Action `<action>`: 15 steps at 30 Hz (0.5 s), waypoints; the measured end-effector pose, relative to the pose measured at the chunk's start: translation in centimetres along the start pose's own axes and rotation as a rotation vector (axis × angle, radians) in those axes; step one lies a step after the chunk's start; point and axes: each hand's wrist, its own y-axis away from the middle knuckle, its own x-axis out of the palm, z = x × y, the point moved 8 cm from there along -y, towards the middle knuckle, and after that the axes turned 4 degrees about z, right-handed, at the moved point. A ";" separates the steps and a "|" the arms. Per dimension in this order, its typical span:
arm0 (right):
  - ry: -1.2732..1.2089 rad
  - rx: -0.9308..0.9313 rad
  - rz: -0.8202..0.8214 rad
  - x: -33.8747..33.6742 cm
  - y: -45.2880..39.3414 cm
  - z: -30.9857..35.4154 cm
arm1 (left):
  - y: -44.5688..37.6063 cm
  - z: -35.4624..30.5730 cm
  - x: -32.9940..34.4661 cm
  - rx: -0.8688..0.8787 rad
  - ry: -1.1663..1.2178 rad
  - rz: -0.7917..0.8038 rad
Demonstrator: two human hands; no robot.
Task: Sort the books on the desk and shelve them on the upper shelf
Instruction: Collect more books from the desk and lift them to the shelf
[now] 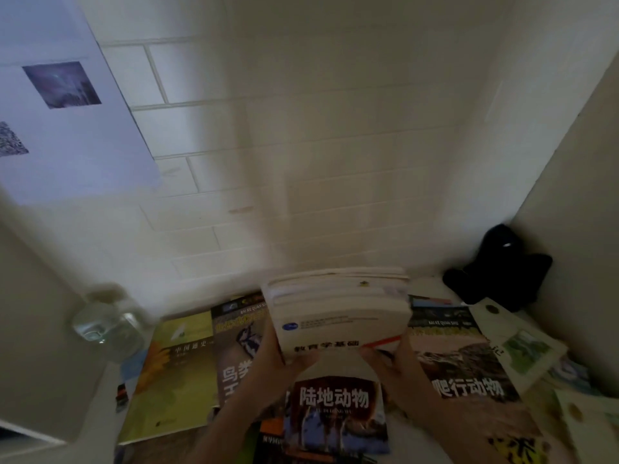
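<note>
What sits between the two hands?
Head view: the stack of white books, gripped by the left hand and right hand; below it lies the land-animals book.

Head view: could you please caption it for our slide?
Both hands lift a stack of books above the book-strewn desk.

Off-white tiled wall point(301, 145) is filling most of view, lit dimly. Left of it, pale poster point(67, 112) w/ small pics is hanging. Right of wall, plain side panel point(576, 195) is meeting it at corner.
</note>
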 end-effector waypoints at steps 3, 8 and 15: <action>-0.003 0.066 -0.004 -0.2 -0.1 -2.0 | -0.4 0.4 1.0 0.042 -0.032 0.004; 0.032 0.111 -0.051 -0.1 -0.7 -3.3 | -0.8 2.1 1.0 0.033 -0.023 -0.034; 0.044 0.101 -0.100 0.0 -0.9 -4.0 | -1.1 2.9 0.8 0.035 0.053 -0.088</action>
